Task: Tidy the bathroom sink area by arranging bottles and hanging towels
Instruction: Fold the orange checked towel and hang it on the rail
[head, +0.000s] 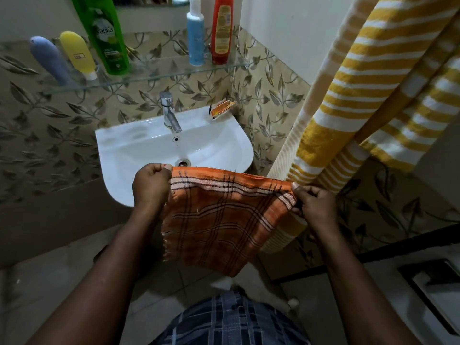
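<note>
Orange checked towel (219, 217) hangs stretched between both hands' fingers (159, 168).

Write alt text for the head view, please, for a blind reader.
The left hand and right hand stretch an orange checked towel by its top corners before a white sink. A yellow striped towel hangs at right; bottles line a glass shelf above.

sink (139, 145): glossy white ceramic | tap (169, 113) on it: shiny metal | shelf (149, 70) above: clear glass | orange towel (219, 215) before it: coarse woven cloth, frayed edge
</note>
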